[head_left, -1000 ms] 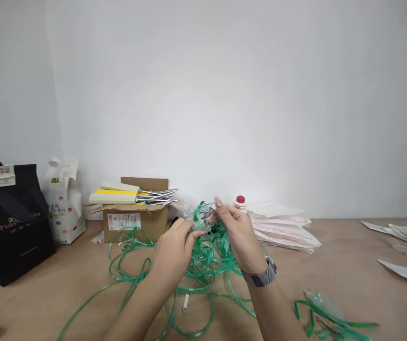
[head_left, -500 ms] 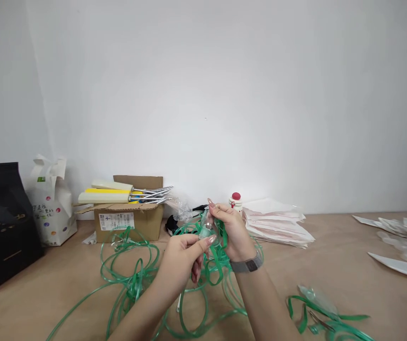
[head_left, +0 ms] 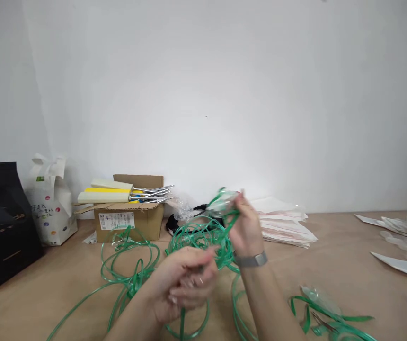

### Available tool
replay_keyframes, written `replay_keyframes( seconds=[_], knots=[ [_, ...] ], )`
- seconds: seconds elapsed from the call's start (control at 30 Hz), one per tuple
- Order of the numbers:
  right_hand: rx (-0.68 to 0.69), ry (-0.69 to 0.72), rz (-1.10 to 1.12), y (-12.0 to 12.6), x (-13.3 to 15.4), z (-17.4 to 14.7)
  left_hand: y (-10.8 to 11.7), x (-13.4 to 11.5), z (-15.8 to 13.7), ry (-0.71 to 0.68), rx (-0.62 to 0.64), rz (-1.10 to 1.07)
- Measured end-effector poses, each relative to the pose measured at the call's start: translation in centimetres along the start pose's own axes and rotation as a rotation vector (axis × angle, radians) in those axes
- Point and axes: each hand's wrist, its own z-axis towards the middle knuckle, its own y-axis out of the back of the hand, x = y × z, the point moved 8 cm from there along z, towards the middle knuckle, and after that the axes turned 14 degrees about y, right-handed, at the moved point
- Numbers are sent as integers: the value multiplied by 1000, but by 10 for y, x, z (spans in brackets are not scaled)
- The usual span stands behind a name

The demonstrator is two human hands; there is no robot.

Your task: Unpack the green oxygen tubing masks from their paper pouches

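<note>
My right hand (head_left: 248, 225) is raised above the table, its fingers closed on a clear plastic mask (head_left: 222, 202) with a green strap (head_left: 232, 219) hanging from it. My left hand (head_left: 189, 282) is lower and nearer, with its fingers curled and smeared by motion. A green tube (head_left: 182, 324) comes out beneath the left fist, and something clear glints between those fingers. Behind the hands, a tangled heap of green tubing (head_left: 189, 234) lies on the table. More green coils (head_left: 132, 279) lie beside my left forearm.
At the back left stand a cardboard box (head_left: 128, 225) with yellow and white-handled metal tools, a white bag (head_left: 52, 213) and a black bag (head_left: 4, 227). Paper packets (head_left: 285, 225) lie at the back right. Another mask (head_left: 320, 300) with strap and tubing lies front right; white pieces (head_left: 405, 237) lie behind.
The mask in my right hand has moved up and to the right, away from my left hand. My left hand has dropped and its fingers have curled in.
</note>
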Motion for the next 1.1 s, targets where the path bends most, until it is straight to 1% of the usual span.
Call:
replay_keyframes(
  seconds=[0.03, 0.1, 0.13, 0.17, 0.23, 0.27, 0.3, 0.37, 0.4, 0.47, 0.5, 0.53, 0.63, 0.67, 0.73, 0.8, 0.87, 0.93, 1.0, 1.03, 1.1],
  knots=[
    [-82, 59, 31, 13, 10, 9, -3, 2, 0, 10, -1, 18],
    [-142, 118, 37, 29, 25, 23, 2, -1, 1, -60, -106, 56],
    [-139, 134, 30, 33, 30, 27, 9, -6, 1, -120, -198, 91],
    [-125, 143, 21, 34, 34, 28, 20, -11, 0, -183, -326, 167],
    [-80, 149, -13, 28, 36, 25, 45, -23, -3, -285, -609, 402],
    [-42, 135, -45, 21, 33, 21, 57, -30, -7, -336, -774, 552],
    [3, 113, -89, 14, 29, 16, 69, -35, -9, -375, -880, 624],
    [134, 39, -200, -3, 16, 4, 88, -42, -15, -444, -1013, 701],
    [214, -8, -262, -12, 10, -2, 93, -45, -19, -472, -1044, 711],
    [355, -84, -374, -25, 0, -15, 93, -53, -31, -524, -1086, 747],
    [407, -99, -414, -31, -1, -20, 87, -57, -37, -540, -1076, 759],
    [448, -104, -440, -36, -1, -24, 79, -60, -43, -547, -1043, 769],
    [533, -101, -449, -50, 4, -36, 45, -65, -55, -535, -885, 819],
    [560, -104, -444, -54, 5, -40, 35, -66, -60, -533, -889, 872],
    [600, -109, -437, -61, 7, -46, 23, -68, -68, -531, -970, 1004],
    [623, -122, -422, -64, 5, -51, 18, -68, -70, -535, -1039, 1095],
    [621, -150, -401, -65, 2, -54, 19, -67, -67, -546, -1017, 1097],
    [604, -179, -390, -63, -2, -54, 22, -65, -62, -552, -952, 1047],
    [597, -187, -390, -62, -3, -53, 24, -65, -60, -572, -920, 1006],
    [600, -182, -389, -62, -3, -53, 24, -66, -61, -591, -929, 999],
    [614, -160, -384, -63, -1, -51, 23, -69, -66, -634, -988, 1023]
  ],
)
